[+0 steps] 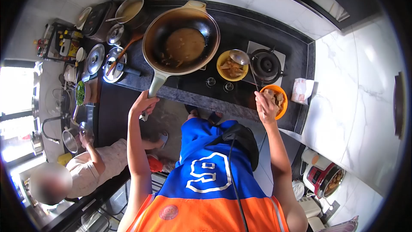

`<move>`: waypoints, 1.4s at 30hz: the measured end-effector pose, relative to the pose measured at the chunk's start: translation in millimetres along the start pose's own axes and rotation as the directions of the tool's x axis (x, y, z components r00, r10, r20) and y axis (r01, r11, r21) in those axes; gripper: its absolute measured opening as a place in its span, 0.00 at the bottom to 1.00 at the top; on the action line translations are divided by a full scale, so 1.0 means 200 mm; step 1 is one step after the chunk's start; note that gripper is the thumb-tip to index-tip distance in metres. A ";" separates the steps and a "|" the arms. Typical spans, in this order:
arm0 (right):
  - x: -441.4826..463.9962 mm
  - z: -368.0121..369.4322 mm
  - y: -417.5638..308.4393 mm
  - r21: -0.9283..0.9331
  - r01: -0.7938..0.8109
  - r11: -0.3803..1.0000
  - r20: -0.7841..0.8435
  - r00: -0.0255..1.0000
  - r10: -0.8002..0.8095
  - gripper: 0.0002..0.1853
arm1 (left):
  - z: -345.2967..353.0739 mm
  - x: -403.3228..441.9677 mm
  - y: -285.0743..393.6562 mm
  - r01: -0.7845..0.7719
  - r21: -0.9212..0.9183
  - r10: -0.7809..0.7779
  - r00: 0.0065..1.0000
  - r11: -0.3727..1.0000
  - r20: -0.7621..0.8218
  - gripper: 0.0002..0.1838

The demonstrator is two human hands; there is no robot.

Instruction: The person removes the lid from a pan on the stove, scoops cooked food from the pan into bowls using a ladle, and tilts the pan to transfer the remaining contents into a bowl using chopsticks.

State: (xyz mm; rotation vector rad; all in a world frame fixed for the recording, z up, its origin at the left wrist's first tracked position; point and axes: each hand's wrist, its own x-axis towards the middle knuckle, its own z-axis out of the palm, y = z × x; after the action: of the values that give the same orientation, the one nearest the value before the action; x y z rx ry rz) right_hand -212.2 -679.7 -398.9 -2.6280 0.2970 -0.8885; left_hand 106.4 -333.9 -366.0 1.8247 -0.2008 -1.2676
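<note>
My left hand (145, 103) is closed round the pale handle of a large wok (148, 45), which has brown liquid with bits of food in its bottom. In my right hand (267, 108) is the thin handle of a metal ladle (239, 56). The ladle's head is over the edge of a yellow bowl (221, 74) holding pieces of food in brown broth. An orange bowl (282, 111) with chunks of food stands right beside my right hand, partly hidden by it.
A gas burner (266, 66) lies right of the yellow bowl. A white packet (302, 91) stands at the right wall. Pot lids (94, 59), a wooden spatula (124, 51) and a pot (130, 9) crowd the left. Another person (101, 167) works at the sink.
</note>
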 end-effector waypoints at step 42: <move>1.00 0.84 -0.89 0.197 0.069 0.978 0.232 0.966 -0.115 0.11 | -0.09 0.05 -0.05 0.003 -0.128 0.024 0.978 0.992 0.206 0.12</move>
State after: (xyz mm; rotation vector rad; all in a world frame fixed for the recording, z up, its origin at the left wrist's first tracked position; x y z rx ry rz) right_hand 62.6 -534.4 -344.8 -2.5543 0.0249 -0.5810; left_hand 123.2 -324.1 -378.7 1.5815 -0.2377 -1.4308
